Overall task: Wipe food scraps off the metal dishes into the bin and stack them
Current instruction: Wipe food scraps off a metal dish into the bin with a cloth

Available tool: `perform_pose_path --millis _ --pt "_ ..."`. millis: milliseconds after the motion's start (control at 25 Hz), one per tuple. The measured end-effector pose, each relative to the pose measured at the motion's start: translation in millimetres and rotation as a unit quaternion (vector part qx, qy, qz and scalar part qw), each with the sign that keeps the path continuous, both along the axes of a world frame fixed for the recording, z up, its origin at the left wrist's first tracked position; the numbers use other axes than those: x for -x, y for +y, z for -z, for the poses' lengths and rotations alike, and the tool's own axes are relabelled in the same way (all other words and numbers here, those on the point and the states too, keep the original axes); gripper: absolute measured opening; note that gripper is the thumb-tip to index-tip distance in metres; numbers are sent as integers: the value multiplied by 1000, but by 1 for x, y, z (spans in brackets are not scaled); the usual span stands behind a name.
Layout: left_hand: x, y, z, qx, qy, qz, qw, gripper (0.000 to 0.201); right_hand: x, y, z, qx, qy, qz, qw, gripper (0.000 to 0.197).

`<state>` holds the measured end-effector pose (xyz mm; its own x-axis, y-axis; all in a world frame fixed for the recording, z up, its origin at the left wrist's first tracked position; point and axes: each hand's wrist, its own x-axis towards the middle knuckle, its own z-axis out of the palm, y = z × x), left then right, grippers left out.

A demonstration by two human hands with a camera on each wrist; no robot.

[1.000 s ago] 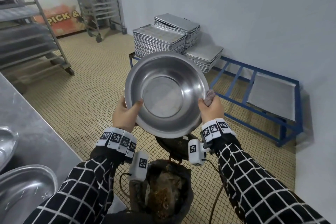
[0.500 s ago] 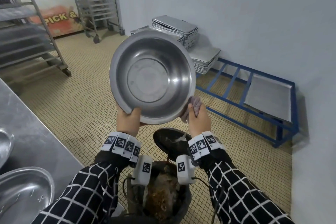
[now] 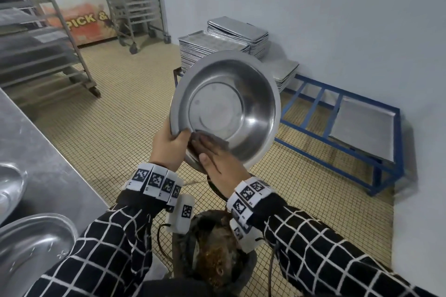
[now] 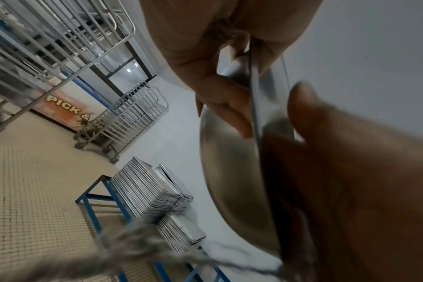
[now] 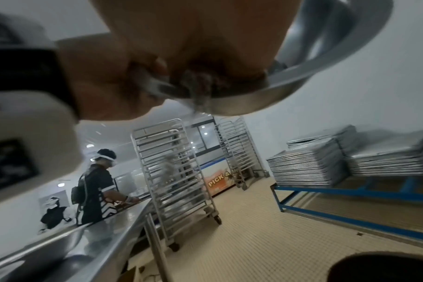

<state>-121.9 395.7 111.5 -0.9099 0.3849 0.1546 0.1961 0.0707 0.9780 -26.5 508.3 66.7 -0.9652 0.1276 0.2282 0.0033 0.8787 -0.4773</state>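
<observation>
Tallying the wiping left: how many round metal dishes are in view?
3. The left hand holds one dish over the bin; two dishes lie on the steel counter, left, cut by the frame. More may be hidden.

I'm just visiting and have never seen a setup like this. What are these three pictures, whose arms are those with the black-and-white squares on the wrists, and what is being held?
There is no machine here: a person wears three cameras. The big picture comes from one on the head, looking down at the arms; the other two come from cameras strapped to each wrist, looking along the hand. The patterned bands are marker tags on the wrists.

The left hand grips the rim of a round metal bowl, tilted so its inside faces the person. The right hand lies flat inside the bowl's lower edge, pressing a grey cloth against the metal. Directly below stands a dark bin with brown food waste in it.

At the left, on a steel counter, lies another metal dish. Stacked trays sit on a blue frame by the wall.
</observation>
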Motion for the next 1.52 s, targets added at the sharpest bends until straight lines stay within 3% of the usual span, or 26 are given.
perform_pose_path --millis 120,200,280,400,520,600,680,800,920,1040,1200,1280,1440,1520 --pt "3 -8 -2 -16 -22 6 1000 23 0 37 3 -227 -92 82 966 64" --pt "2 -8 -3 -22 -12 6 1000 25 0 55 0 -280 -121 149 941 72" --pt "1 -6 -3 -24 1 2 1000 24 1 50 -5 -225 -102 168 954 64" --pt "-1 2 -1 -32 10 -16 999 22 3 7 -15 0 -18 113 993 49" --pt "0 7 -3 -35 6 -34 999 15 6 -27 -19 133 54 86 986 43" --pt "3 5 -5 -36 6 -33 999 11 3 -25 -12 72 83 83 990 43" --pt "5 -1 -8 -37 5 -26 999 12 -6 -7 0 -75 31 103 991 51" --pt "1 -2 -7 -27 -2 -5 1000 19 -22 32 20 -182 -33 233 955 58" --pt "-5 2 -4 -18 -22 2 1000 24 -28 61 15 -148 16 334 931 62" --pt "-7 3 -2 -10 -52 0 999 16 -22 80 -10 -83 72 339 934 67" --pt "-1 0 -2 -7 -96 8 995 13 -14 105 -33 111 170 321 925 73" --pt "6 -5 -1 -5 -115 13 993 14 -19 112 -36 189 172 315 914 61" --pt "18 -14 7 -18 -125 -10 992 8 -27 103 -30 204 116 343 910 43" --pt "17 -14 11 0 -81 -54 995 35 -24 94 -27 226 145 362 893 39"
